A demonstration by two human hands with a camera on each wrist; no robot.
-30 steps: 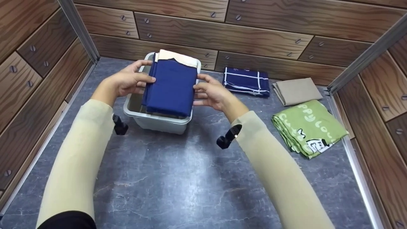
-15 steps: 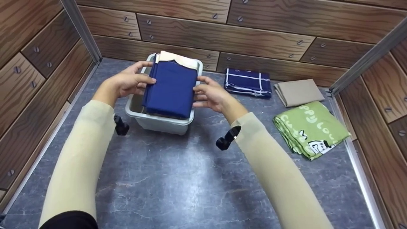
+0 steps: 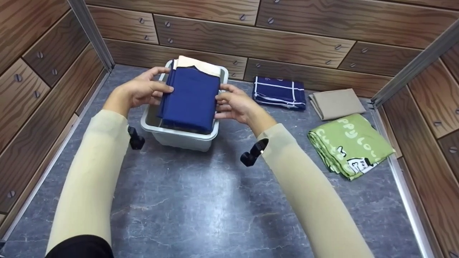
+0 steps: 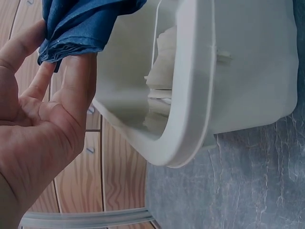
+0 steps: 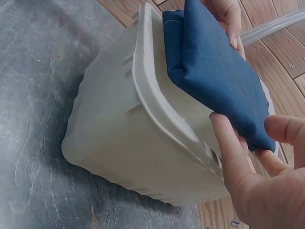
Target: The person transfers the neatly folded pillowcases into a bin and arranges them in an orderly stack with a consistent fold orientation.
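Both hands hold a folded blue cloth [image 3: 192, 98] with a cream strip along its far end. It sits over the mouth of a pale plastic bin [image 3: 179, 139], slightly tilted. My left hand [image 3: 145, 89] grips the cloth's left edge, thumb on top and fingers beneath. On the opposite edge my right hand [image 3: 236, 104] pinches it between thumb and fingers. In the right wrist view, the blue cloth [image 5: 214, 67] shows its thick folded layers above the bin's rim [image 5: 147, 86]. Beige fabric [image 4: 162, 71] shows inside the bin in the left wrist view.
To the right of the bin lies a folded navy cloth with white lines [image 3: 279, 93]. Beside it are a folded beige cloth [image 3: 337, 103] and a green printed cloth [image 3: 351, 147]. Wood-patterned walls [image 3: 215, 39] enclose the grey marbled floor [image 3: 200, 200].
Over the last half second both hands and the blue cloth have shifted very slightly left and up in the head view. The grip is the same; the bin and other cloths stay put.
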